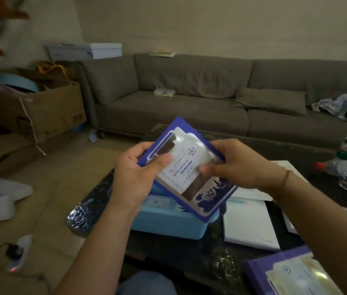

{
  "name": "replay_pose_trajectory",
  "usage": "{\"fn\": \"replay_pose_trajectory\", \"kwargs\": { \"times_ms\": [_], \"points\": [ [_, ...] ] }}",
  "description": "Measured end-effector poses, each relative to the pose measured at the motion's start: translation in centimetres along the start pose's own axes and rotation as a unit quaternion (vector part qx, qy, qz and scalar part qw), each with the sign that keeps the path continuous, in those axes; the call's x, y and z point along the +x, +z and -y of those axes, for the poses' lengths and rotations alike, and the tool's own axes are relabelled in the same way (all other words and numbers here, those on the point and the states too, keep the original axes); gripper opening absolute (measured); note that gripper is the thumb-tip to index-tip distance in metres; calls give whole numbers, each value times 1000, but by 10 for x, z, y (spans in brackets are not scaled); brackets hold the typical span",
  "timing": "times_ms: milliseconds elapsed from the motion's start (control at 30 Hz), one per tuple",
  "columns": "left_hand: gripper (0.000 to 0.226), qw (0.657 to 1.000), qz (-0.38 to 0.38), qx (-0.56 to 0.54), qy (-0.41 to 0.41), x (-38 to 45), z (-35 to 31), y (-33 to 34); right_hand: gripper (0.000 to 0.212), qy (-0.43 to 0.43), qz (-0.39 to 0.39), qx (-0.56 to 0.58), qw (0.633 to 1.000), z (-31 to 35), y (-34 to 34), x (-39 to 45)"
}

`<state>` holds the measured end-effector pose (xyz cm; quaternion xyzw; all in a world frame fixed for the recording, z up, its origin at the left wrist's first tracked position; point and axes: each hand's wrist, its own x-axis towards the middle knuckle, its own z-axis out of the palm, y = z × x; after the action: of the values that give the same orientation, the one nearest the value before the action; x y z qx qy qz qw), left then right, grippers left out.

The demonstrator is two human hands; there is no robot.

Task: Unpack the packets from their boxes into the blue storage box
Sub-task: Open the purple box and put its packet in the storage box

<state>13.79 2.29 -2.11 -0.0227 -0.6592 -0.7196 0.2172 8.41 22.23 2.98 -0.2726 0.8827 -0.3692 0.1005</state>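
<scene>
Holding a purple box (208,201) up in both hands, the person has it tilted over the blue storage box (168,225), which sits on the dark table (221,262) directly below and slightly nearer the body. In the head view, the left hand (135,174) curls round the box's left edge with its thumb pressed on the white packet (186,161) that shows on the box's open face, and the right hand (235,161) pinches the packet's right side, fingers curled over the box's upper edge. The packet's long axis runs diagonally — from upper left, far from the body, to lower right — so it lies between the two grips, about equally near each; the drop into the storage box is, as I judge it, a short way straight down. Whether one packet or a stack is in the box cannot be told. Counted: one purple box in hand, a second purple box (257,271) at the table's near right with a packet showing in it, one blue storage box with something pale already inside, and flat white boxes (251,226) just right of it — their number is unclear.
</scene>
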Motion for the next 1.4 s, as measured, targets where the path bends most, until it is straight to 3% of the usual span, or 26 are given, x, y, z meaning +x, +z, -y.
{"fn": "replay_pose_trajectory", "kwargs": {
  "times_ms": [167, 367, 567, 700, 867, 967, 1100, 1200, 1400],
  "points": [
    [13, 990, 0, 142, 17, 24, 11, -40, 13, -34, -29, -123, 991, 12, 14, 56],
    [35, 945, -34, 326, -4, 46, 39, -61, 15, -4, 150, -220, 964, -17, 63, 111],
    [23, 925, 22, 378, 8, 41, 68, -67, 24, 54, 244, -264, 931, -42, 109, 131],
    [24, 917, 23, 397, 26, 37, 74, -68, 35, 53, 222, -265, 937, -49, 127, 134],
    [24, 917, 14, 397, 37, 38, 76, -67, 56, -51, 132, -326, 935, -50, 120, 121],
    [23, 915, 15, 401, 42, 38, 76, -68, 56, -141, 199, -365, 898, -54, 108, 114],
    [25, 912, 14, 407, 42, 36, 75, -67, 71, -136, 346, -450, 812, -63, 110, 111],
    [26, 907, 19, 419, 41, 35, 75, -66, 78, -138, 351, -477, 794, -67, 119, 111],
    [20, 911, -4, 410, 46, 33, 73, -65, 65, -167, 331, -519, 770, -53, 125, 107]
  ]
}}
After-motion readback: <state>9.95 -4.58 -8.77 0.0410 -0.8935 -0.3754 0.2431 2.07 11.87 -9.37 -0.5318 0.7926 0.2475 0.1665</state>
